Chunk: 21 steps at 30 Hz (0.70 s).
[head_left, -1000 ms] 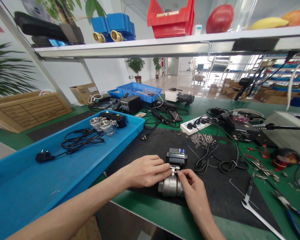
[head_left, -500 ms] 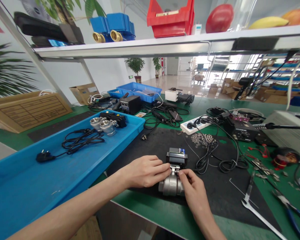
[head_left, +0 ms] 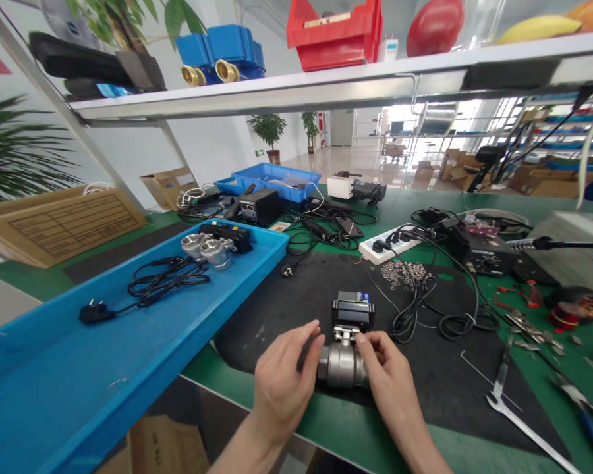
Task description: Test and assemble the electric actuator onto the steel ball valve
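Observation:
A steel ball valve lies on the black mat in front of me. On its bracket stands a black electric actuator with a blue fitting on top. My left hand is beside the valve's left end, thumb and fingers apart, with nothing visible between them; whether it touches the valve I cannot tell. My right hand rests at the valve's right side. Its thumb and index finger are pinched together near the bracket, and whatever they hold is hidden.
Left of the mat lies a blue tray holding a plugged black cable and valve assemblies. Small metal rings, a power strip, a wrench, a hex key and pliers lie rightward. A shelf spans overhead.
My left hand has come off the bracket area, moving left and toward me, and its fingers have spread. The right hand stays pinched at the bracket's right side.

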{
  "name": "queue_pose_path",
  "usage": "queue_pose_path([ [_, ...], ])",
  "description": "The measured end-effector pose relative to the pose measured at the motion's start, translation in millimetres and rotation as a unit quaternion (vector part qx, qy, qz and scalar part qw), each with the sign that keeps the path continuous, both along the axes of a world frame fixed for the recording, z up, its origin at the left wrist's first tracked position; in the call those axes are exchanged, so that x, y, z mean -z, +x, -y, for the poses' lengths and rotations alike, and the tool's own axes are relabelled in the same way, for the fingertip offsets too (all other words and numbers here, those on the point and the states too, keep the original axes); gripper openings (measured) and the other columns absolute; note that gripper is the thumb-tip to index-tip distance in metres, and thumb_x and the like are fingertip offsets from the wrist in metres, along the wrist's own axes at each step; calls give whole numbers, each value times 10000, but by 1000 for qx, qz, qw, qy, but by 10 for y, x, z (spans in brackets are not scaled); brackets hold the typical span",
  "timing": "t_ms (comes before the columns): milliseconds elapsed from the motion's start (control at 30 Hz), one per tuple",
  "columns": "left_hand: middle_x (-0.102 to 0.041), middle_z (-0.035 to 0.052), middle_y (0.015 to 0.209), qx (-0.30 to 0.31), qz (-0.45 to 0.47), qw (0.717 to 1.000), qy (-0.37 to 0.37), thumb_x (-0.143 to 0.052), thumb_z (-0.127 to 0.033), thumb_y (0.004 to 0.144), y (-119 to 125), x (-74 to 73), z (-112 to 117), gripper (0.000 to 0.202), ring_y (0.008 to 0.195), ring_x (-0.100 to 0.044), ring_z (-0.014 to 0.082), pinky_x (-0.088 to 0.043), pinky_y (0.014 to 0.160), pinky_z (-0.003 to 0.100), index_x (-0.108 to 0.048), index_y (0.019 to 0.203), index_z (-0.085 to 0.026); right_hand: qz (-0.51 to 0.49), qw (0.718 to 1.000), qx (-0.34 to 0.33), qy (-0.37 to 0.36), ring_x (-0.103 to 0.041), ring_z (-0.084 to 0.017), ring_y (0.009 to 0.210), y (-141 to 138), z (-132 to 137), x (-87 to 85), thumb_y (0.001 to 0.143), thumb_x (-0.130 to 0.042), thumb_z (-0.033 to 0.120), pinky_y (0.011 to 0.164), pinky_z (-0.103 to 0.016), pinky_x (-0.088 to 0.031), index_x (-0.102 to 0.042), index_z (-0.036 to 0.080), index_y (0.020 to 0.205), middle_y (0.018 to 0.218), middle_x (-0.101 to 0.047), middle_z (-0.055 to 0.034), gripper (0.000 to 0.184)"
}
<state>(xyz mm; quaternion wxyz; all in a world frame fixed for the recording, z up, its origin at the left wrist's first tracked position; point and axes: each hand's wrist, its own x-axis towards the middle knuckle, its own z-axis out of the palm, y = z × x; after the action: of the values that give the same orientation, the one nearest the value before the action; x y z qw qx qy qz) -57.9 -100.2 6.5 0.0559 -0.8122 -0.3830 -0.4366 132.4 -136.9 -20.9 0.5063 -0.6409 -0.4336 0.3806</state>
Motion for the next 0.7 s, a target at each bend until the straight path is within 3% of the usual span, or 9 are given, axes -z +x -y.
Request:
queue_pose_path([
  [67,-725,128,1223,-33,21,998,-51,-610,-193,993,136,102,227,391,1115,-697,272,-578,972,463,-551,1378,-172,15,1000,-1,-4,-612,-210,712,-14,12,-14,913,-598,624,651,-290,-425,-681,223,910,815,-721,-29,410],
  [200,-646,85,1404,-31,103,975,-197,-505,-268,1042,312,158,497,420,1301,-613,270,-535,1093,500,-502,1461,-254,32,999,-4,-9,-637,-217,784,-16,25,-46,995,-481,571,701,-292,-433,-662,243,935,865,-726,-21,380],
  [367,-590,106,1470,-24,126,967,-219,-521,-289,1030,385,149,542,458,1367,-561,290,-522,1118,530,-482,1485,-254,52,998,-17,-3,-634,-213,787,-23,24,-70,970,-534,582,718,-291,-426,-653,248,909,882,-723,-12,360],
  [433,-567,96,1496,-17,146,960,-240,-510,-293,1033,392,147,532,441,1392,-539,283,-503,1143,523,-497,1473,-265,55,998,-17,-3,-640,-217,813,-25,26,-68,1001,-475,560,723,-290,-425,-648,247,903,895,-723,-17,371],
  [567,-558,101,1495,-67,167,951,-251,-543,-347,1021,377,166,503,453,1387,-537,301,-493,1141,561,-498,1466,-269,68,998,-16,-5,-626,-219,817,-31,25,-74,992,-489,570,727,-291,-412,-642,253,891,892,-716,-11,366],
  [700,-579,106,1464,-76,158,948,-265,-556,-363,1014,373,194,483,449,1355,-564,308,-517,1111,571,-509,1451,-269,69,997,-10,-13,-628,-219,812,-44,4,-87,1022,-421,551,722,-292,-409,-624,253,872,874,-709,-13,390],
])
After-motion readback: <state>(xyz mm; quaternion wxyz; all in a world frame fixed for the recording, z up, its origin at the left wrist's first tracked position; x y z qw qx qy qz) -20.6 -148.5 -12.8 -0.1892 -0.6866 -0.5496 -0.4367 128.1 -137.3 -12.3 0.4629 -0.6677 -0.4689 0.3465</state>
